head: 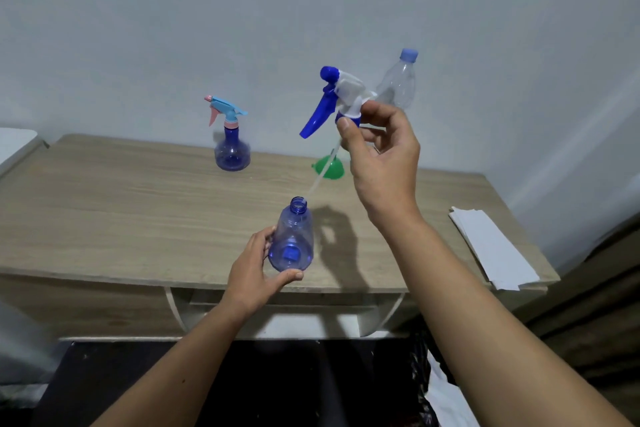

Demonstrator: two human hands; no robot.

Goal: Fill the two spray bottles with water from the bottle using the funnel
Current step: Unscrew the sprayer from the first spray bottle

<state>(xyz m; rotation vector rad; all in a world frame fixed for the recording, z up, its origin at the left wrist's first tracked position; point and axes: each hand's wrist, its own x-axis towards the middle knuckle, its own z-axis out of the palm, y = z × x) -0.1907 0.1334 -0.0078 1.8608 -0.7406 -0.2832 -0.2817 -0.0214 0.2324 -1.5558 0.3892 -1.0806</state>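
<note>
My left hand (pixel 254 274) grips a clear blue spray bottle body (pixel 292 239) near the table's front edge; its neck is uncapped. My right hand (pixel 381 156) pinches the blue-and-white spray head (pixel 341 97) lifted high above it, the thin dip tube (pixel 320 177) slanting down with its tip at the bottle's mouth. A second blue spray bottle (pixel 231 149) with a light-blue and pink head stands at the back. A green funnel (pixel 329 166) lies upside down on the table. A clear water bottle (pixel 398 80) with a blue cap stands behind my right hand, partly hidden.
The wooden table (pixel 121 211) backs onto a pale wall. A stack of white paper (pixel 491 246) lies at its right edge. A white object (pixel 15 146) sits off the left end, and dark wooden furniture (pixel 595 305) stands to the right.
</note>
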